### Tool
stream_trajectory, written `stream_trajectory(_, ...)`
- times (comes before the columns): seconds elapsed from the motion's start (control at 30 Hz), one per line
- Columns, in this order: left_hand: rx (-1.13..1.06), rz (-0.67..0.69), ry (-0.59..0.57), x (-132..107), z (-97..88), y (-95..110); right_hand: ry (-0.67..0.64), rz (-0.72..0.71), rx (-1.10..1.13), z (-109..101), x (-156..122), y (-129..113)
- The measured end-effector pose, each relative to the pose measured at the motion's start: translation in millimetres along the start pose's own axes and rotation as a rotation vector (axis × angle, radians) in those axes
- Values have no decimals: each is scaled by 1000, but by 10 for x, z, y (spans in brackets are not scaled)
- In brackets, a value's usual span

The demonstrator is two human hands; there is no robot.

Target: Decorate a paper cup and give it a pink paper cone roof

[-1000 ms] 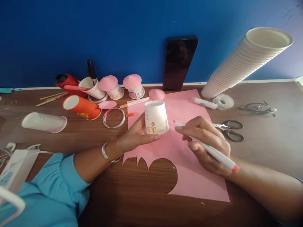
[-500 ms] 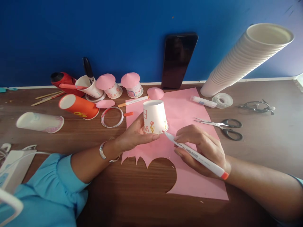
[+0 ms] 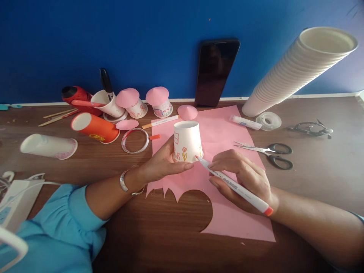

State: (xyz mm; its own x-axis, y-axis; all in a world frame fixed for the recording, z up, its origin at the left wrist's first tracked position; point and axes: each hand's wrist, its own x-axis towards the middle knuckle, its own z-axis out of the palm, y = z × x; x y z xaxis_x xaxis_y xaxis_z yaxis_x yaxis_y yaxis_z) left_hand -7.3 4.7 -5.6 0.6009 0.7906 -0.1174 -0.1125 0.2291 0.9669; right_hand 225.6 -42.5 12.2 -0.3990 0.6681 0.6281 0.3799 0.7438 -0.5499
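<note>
My left hand (image 3: 163, 159) grips a small white paper cup (image 3: 190, 138) around its side and lower edge, thumb in front. The cup carries a red window outline and red and yellow flowers drawn low on its wall. Between the fingers of my right hand (image 3: 241, 176) is a white marker (image 3: 239, 190) with a red-orange end, its uncapped tip at the cup's lower right. Whether the tip touches the wall is hard to tell. Beneath both hands lies a pink paper sheet (image 3: 224, 151) with curved cut-outs along its front edge.
Scissors (image 3: 273, 151), a glue stick (image 3: 245, 122), clear tape (image 3: 269, 120) and a leaning stack of cups (image 3: 298, 72) are on the right. A phone (image 3: 217, 72) leans against the blue wall. Pink-roofed cups (image 3: 162, 108), an orange cup (image 3: 95, 128) and a tape ring (image 3: 135, 140) sit left.
The cup has shifted and turned very slightly in my left hand. The marker tip stays near its lower right edge, and the view has moved a little.
</note>
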Motion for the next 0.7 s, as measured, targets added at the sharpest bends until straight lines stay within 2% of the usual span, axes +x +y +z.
stream_trajectory(0.5, 52, -26, 21, -6, -2, 17, 5, -7, 16, -5, 5, 0)
stream_trajectory(0.7, 34, -22, -3, 2, 11, 41, 17, -3, 13, 9, 14, 8)
